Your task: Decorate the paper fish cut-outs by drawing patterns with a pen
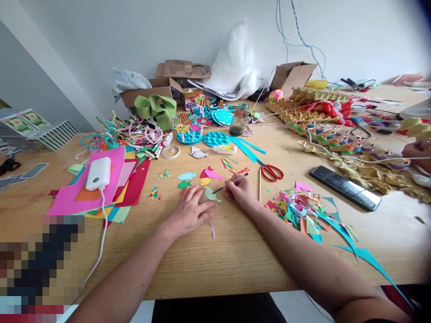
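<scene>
My right hand [239, 192] grips a dark pen [239, 178], its tip touching a pale green paper fish [210, 194] with dark lines drawn on it. Spread on the wood beside that fish, my left hand [192, 210] has its fingertips at the fish's near edge. Just beyond lie more paper fish: a light blue one [187, 176], a green one [184, 184], a yellow one [205, 181] and a pink one [212, 173]. A thin pink paper strip [212, 230] lies by my left thumb. Small coloured paper dots [154, 193] sit in two little heaps to the left.
Red-handled scissors [272, 172], a glue bottle [225, 149] and a wooden stick [260, 186] lie beyond my right hand. Paper scraps [299, 208] and a phone [345, 187] are to the right. A white power bank [98, 173] rests on coloured sheets [74, 193]. Another person's hand [417, 154] shows far right.
</scene>
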Demonstrator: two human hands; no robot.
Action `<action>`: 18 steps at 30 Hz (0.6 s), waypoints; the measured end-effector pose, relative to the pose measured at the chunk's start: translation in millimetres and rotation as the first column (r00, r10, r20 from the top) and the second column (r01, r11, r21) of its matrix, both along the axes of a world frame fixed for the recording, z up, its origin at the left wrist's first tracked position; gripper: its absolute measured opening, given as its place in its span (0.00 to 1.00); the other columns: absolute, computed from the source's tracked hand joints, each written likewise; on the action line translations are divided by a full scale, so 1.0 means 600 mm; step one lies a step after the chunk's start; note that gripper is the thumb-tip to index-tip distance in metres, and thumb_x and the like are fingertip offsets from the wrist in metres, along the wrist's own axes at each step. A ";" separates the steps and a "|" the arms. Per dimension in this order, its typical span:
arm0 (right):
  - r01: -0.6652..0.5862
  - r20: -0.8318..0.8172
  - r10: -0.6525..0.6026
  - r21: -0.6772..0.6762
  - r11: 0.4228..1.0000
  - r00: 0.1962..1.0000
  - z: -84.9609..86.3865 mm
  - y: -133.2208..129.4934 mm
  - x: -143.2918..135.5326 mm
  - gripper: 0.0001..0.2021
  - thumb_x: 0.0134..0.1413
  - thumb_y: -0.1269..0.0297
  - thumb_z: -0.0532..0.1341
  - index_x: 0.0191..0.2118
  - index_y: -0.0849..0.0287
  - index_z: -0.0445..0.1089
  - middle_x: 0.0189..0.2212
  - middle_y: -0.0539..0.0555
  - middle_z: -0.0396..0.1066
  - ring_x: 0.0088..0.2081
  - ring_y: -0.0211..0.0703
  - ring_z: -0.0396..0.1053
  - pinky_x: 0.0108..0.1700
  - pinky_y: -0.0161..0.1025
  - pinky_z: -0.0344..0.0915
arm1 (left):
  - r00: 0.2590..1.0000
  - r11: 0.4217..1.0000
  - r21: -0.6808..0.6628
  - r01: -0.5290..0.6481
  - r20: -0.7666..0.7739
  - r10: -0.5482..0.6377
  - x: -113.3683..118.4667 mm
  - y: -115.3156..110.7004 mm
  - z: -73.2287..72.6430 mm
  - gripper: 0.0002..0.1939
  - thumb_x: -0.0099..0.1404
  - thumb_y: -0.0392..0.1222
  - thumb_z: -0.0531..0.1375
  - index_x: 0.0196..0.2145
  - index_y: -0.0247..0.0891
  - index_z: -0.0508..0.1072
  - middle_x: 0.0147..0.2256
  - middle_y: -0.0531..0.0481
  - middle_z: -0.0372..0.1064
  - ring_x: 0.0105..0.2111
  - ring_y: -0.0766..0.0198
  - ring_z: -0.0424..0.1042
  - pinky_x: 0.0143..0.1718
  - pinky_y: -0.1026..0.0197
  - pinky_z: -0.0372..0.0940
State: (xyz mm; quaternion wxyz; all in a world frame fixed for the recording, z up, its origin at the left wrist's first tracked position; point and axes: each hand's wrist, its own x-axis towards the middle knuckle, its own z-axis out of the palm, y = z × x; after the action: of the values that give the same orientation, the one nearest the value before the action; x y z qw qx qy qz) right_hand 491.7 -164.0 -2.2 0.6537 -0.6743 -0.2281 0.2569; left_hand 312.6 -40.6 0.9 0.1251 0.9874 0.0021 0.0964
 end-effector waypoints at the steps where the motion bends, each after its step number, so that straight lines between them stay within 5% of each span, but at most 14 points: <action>1: 0.001 0.005 -0.001 -0.004 1.000 1.000 -0.001 0.000 0.000 0.10 0.41 0.61 0.63 0.23 0.55 0.59 0.13 0.46 0.66 0.13 0.36 0.62 0.13 0.31 0.58 | 1.000 1.000 -0.003 0.001 0.002 -0.001 0.000 0.000 0.000 0.18 0.69 0.49 0.56 0.56 0.52 0.70 0.63 0.44 0.54 0.64 0.46 0.47 0.63 0.36 0.48; 18: -0.010 0.042 0.011 -0.038 0.999 0.999 -0.004 -0.002 0.000 0.08 0.43 0.63 0.62 0.23 0.54 0.60 0.15 0.47 0.68 0.13 0.36 0.62 0.13 0.32 0.57 | 1.000 1.000 0.019 -0.010 -0.012 0.010 0.000 -0.001 -0.001 0.18 0.70 0.51 0.54 0.55 0.51 0.71 0.63 0.44 0.54 0.64 0.46 0.47 0.63 0.36 0.47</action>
State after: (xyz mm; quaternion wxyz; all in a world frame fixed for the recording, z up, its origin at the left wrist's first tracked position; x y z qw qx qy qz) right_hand 491.7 -165.1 -4.6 0.6345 -0.6906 -0.2405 0.2504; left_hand 312.4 -41.2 0.3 0.1155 0.9891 0.0069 0.0909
